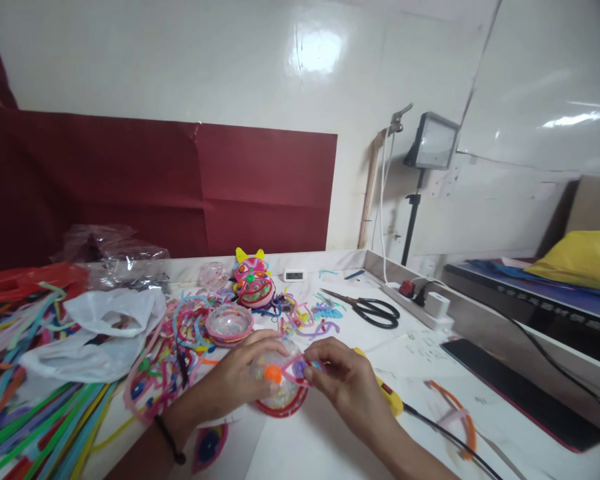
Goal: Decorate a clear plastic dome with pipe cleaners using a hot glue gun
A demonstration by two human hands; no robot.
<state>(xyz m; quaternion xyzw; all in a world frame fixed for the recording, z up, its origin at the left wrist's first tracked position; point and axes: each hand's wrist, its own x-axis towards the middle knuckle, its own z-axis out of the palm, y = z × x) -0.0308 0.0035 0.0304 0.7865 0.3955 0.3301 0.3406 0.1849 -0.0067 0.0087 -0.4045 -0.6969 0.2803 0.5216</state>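
My left hand point(245, 373) is wrapped round a clear plastic dome point(291, 349) with a red rim and an orange pom-pom point(273, 375) on its front. Between the fingertips of my right hand point(343, 377) is a pink-edged pipe-cleaner eye point(297, 368) with a purple centre, held against the dome's right side. Whether the eye is stuck on, I cannot tell. Just behind my right hand lies a yellow glue gun point(389, 397), partly hidden. Another eye piece point(211, 445), dark blue with a pink edge, lies below my left wrist.
A finished-looking animal head point(254, 279) with yellow ears stands at the back, near a clear bowl point(229, 324). Black-handled scissors point(375, 312) lie at right, before a power strip point(420, 307). Pipe cleaners point(45, 427) and white bags point(95, 340) crowd the left.
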